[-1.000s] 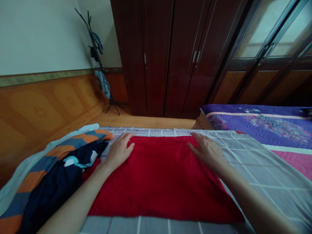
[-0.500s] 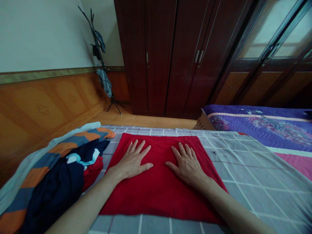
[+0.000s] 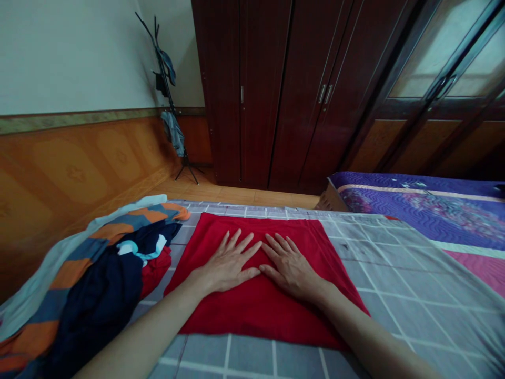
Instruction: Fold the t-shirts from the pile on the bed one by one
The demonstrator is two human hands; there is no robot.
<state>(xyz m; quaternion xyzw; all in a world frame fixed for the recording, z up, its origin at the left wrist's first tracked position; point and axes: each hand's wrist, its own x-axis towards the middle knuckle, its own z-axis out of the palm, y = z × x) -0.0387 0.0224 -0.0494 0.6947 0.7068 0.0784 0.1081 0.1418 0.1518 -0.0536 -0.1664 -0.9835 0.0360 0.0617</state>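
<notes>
Our left hand and right hand press flat on the red cloth. Open, spread fingers, not gripping, smooth it best.

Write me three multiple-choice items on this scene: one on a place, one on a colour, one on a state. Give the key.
1. Where does the heap of clothes lie relative to the flat cloth?
A. On top of it
B. To its left, on the grey checked sheet
C. On the floor by the wardrobe

2. What colour is the flat cloth under the left hand and right hand?
A. Purple
B. Orange
C. Red

3. How do the hands lie?
A. Flat, fingers spread
B. Clenched into fists
C. Gripping the cloth's edges

Key:
1. B: the heap lies beside the cloth's left edge.
2. C: red shows all around both hands.
3. A: both press palm-down, fingers apart.
</notes>
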